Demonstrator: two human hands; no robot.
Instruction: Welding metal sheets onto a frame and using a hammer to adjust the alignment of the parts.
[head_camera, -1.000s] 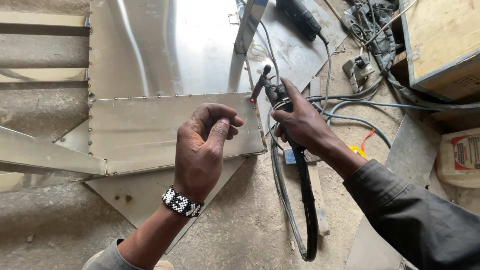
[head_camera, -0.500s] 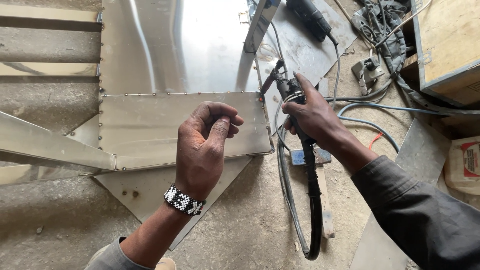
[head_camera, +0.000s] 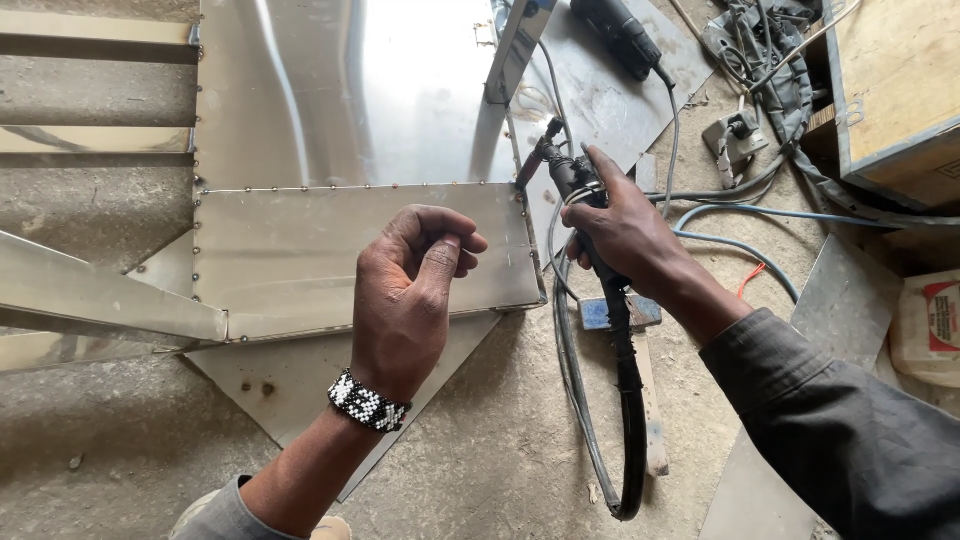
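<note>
My right hand grips a black welding torch. The torch's nozzle points up and left, at the upper right corner of a riveted sheet-metal panel lying on the ground. Its thick black hose loops down from my fist over the concrete. My left hand, with a black-and-white beaded band at the wrist, hovers over the panel's right half. Its fingers are curled in against the thumb, and I see nothing in them.
A large shiny curved sheet lies beyond the panel. A black power tool and tangled cables lie at the upper right, beside a wooden box. A white bag sits at the right edge. A wooden strip lies under the hose.
My right hand has lifted the torch slightly up toward the panel's corner. My left hand keeps its curled pose over the panel.
</note>
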